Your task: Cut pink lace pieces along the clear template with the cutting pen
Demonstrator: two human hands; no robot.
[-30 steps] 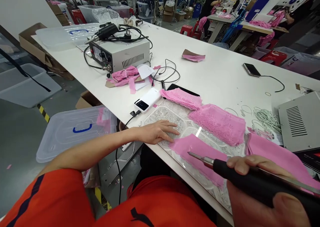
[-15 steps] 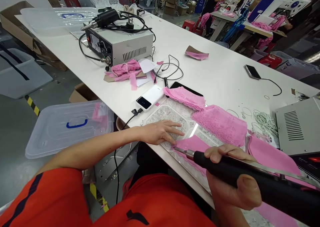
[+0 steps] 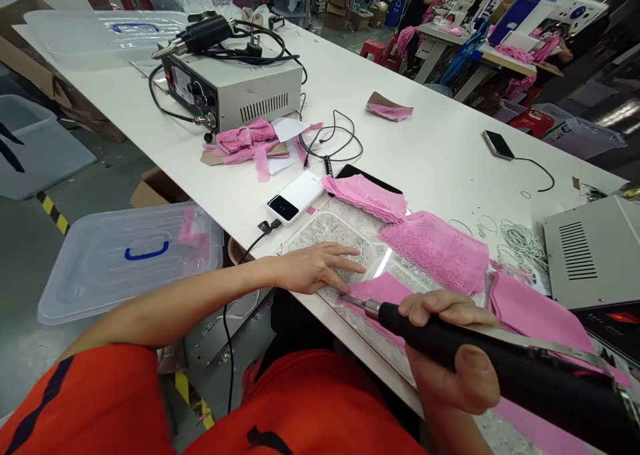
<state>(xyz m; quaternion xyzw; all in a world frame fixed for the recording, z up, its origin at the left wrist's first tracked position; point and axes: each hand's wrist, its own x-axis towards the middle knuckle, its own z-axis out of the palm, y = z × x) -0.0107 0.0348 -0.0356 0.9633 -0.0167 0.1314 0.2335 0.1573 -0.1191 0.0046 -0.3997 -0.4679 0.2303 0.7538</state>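
Handpiece (image 3: 500, 353) tip shifted to pink cloth (image 3: 384, 287) corner: likely working.
Right hand (image 3: 444, 378) clasps it; left hand (image 3: 313, 268) spread, empty, near desk edge (image 3: 350, 336).

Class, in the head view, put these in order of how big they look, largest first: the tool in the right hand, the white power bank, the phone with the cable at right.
1. Tool, in the right hand; nearness to the camera enlarges it.
2. Power bank
3. Phone
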